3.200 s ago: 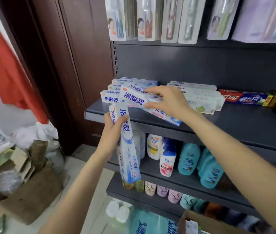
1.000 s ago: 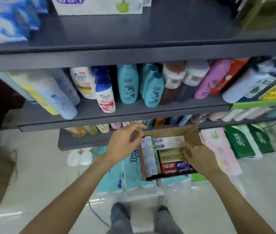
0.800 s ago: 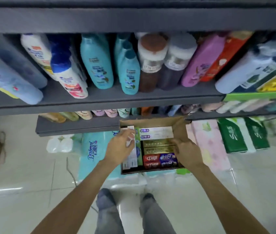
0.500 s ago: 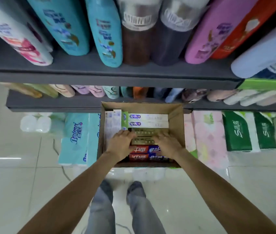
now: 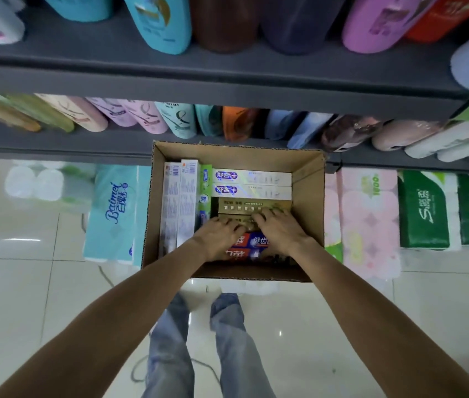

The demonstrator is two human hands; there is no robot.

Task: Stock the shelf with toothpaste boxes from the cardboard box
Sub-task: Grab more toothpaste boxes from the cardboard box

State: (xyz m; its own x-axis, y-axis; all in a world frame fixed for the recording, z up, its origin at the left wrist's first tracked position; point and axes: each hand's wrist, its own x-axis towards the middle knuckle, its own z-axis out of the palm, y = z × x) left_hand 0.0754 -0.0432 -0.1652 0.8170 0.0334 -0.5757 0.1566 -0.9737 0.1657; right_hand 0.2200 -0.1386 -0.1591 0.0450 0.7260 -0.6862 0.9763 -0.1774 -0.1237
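Observation:
An open cardboard box stands on packs below the lowest shelf. Inside lie two white toothpaste boxes with purple labels, gold toothpaste boxes and red-and-blue ones. White boxes and a green one stand on edge along its left side. My left hand and my right hand are both down in the box, side by side. Their fingers are spread and rest on the nearer gold box, partly covering it and the red-and-blue boxes. Neither hand has lifted anything.
Two dark shelf boards with shampoo bottles overhang the box. On the floor, a blue tissue pack lies to its left, with pink and green packs to its right. My legs stand on white tiles just behind the box.
I have turned from the top shelf, where I was placing blue-white boxes, and bent down to the cardboard box. Both hands reached in and settled on the gold box.

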